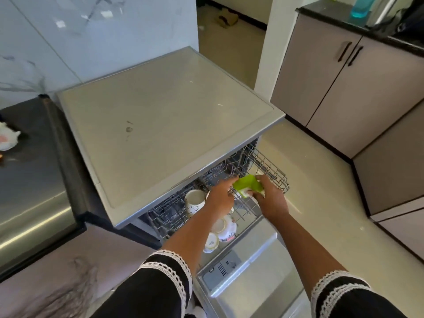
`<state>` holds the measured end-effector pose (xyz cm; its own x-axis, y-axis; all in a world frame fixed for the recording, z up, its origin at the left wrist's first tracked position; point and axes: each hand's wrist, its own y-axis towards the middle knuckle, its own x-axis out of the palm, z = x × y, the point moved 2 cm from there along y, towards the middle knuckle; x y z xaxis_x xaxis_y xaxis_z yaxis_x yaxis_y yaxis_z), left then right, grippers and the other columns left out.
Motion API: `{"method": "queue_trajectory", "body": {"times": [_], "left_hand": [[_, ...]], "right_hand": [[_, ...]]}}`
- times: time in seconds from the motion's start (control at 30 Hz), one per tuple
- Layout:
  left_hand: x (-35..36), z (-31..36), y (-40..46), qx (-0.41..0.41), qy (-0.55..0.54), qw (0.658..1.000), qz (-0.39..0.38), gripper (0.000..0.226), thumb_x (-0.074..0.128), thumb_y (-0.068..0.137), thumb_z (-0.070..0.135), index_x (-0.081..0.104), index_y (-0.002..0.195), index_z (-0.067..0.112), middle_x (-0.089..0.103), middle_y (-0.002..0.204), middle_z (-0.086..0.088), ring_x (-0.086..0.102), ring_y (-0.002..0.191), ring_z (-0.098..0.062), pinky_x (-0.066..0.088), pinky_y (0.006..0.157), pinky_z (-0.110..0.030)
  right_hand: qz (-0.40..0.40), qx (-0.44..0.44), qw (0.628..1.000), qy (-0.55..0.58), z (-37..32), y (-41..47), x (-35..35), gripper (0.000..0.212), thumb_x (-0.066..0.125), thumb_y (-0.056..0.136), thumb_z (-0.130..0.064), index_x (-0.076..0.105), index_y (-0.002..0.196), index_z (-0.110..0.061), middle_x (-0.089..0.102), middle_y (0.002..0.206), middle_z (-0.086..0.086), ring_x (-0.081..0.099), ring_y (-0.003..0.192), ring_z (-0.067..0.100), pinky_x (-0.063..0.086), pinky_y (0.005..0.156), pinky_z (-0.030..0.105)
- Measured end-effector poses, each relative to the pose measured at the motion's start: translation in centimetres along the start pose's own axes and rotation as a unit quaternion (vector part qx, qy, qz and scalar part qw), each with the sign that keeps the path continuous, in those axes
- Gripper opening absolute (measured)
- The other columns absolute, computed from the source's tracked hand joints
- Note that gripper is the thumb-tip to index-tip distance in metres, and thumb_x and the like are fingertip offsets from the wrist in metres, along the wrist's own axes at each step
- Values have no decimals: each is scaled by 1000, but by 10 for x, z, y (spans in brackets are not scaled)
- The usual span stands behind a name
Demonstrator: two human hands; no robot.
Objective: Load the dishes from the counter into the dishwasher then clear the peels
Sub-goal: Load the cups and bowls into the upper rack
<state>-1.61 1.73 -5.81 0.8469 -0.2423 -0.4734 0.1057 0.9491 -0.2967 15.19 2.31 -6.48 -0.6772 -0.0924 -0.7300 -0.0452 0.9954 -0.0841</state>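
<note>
The dishwasher (169, 125) stands open, its upper wire rack (273, 173) pulled out over the lowered door (259, 269). A white patterned mug (194, 200) lies in the rack, and white patterned cups (226, 227) sit lower, near the front. My right hand (271, 198) grips a small green dish (247, 185) above the rack. My left hand (221, 196) reaches to the dish's left edge with its fingers stretched out and touching it.
A dark counter (25, 171) lies to the left with white scraps (8, 138) on it. Grey cabinets (339, 88) stand to the right, with a blue bottle (360, 6) on their black top. Pale floor (321, 191) runs beside the dishwasher.
</note>
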Motion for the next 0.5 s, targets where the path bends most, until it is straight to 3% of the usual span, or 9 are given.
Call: {"method": "queue_trajectory", "body": {"times": [0.07,0.13,0.23,0.4,0.5], "left_hand": [[4,-6,18,5,48,999,-17,65,48,91,-8,40,145,27,46,146,-4,51,125,-19,44,90,-23],[12,-17,37,4,99,994,-42,64,52,90,-4,40,146,25,51,142,-6,50,128,-24,44,102,-32],[26,-34,62,9,217,974,-66,60,57,89,6,41,141,32,61,127,-6,54,120,-29,47,99,-43],[49,-58,90,-26,348,924,-156,66,50,94,12,19,151,22,42,146,-8,16,144,-28,6,118,-49],[60,-71,99,-49,356,910,-208,70,50,95,17,10,153,22,28,155,-7,-1,148,-26,-2,117,-53]], "right_hand": [[-33,25,999,-13,12,18,6,44,68,89,-22,53,131,-16,64,118,11,59,104,29,40,80,29],[-69,44,996,-43,25,38,15,46,67,90,-22,53,133,-13,56,123,14,55,109,32,41,86,31],[-112,74,987,-88,43,59,30,47,64,92,-22,52,137,-14,48,121,16,53,108,33,42,87,32],[-151,117,976,-108,70,81,56,49,64,92,-25,50,139,-20,54,124,15,55,112,34,44,90,36],[-175,149,967,-112,86,84,72,51,63,92,-29,46,140,-22,55,127,14,55,115,33,47,91,38]]}}
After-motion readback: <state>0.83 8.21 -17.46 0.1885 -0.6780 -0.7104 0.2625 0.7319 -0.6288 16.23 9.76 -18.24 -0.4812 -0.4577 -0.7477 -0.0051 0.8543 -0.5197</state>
